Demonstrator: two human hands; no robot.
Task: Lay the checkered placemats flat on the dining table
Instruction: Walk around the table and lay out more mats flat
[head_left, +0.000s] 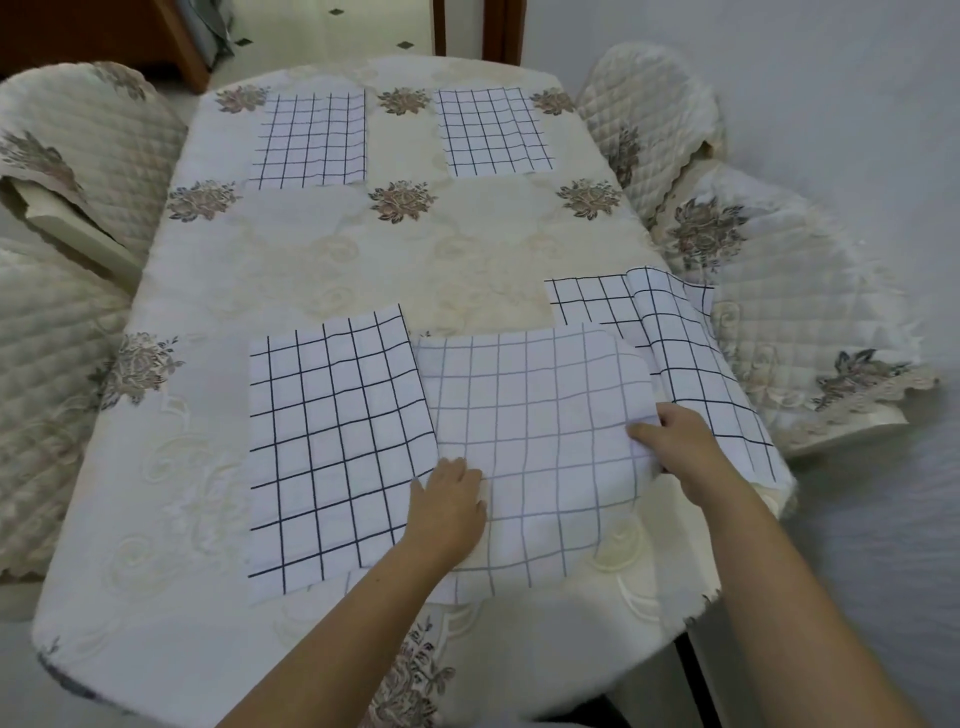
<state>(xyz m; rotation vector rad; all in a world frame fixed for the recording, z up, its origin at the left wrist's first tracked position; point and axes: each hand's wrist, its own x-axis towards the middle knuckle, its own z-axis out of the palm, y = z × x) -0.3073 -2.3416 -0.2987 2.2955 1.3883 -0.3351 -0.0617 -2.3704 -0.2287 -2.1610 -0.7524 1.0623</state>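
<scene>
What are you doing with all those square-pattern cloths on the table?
A person is setting out checkered placemats on the dining table. Two far placemats already lie flat, and so does the near left one. The left hand presses on a paler placemat, while the right hand pinches its edge. It overlaps its neighbours, and the right placemat is still rumpled.

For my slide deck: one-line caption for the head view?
Both hands spread a checkered placemat on the dining table.
</scene>
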